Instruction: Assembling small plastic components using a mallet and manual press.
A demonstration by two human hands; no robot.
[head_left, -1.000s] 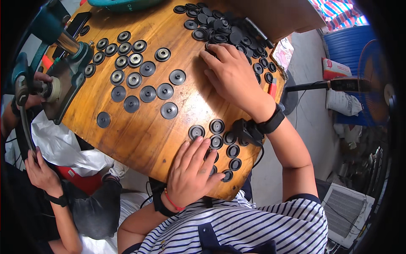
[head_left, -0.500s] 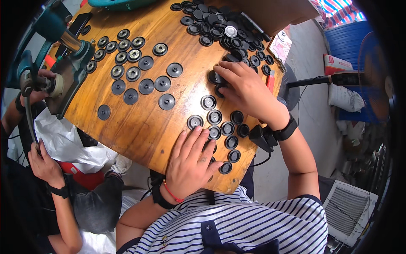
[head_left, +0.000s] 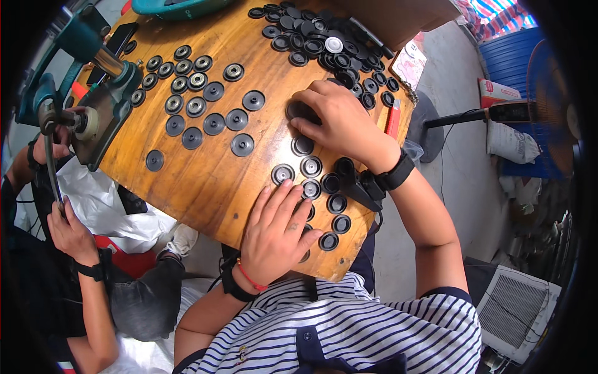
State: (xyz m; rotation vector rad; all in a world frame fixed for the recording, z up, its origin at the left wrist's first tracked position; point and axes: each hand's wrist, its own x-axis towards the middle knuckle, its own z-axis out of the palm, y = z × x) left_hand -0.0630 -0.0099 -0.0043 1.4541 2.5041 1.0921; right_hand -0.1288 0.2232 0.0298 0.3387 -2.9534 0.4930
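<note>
Bearing-fitted discs point(head_left: 197, 81) are set out at left on the desk point(head_left: 205, 187); bare discs point(head_left: 213, 124) alongside lack bearings. The left hand point(head_left: 273, 232) is spread, grip released, over laid-out caps point(head_left: 311, 188). Heaped caps point(head_left: 313, 47) remain unsorted beyond; a black cap point(head_left: 301, 112) is clasped in the right hand's point(head_left: 347, 124) grip.

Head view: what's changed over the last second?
Right hand moved from the edge of the disc pile back toward the wearer; a dark disc now sits between its thumb and fingers, firm grip unclear. Another black disc now lies just beyond the near cluster, where bare wood showed. Unchanged: left hand over the near discs, metal-centred discs at left.
</note>
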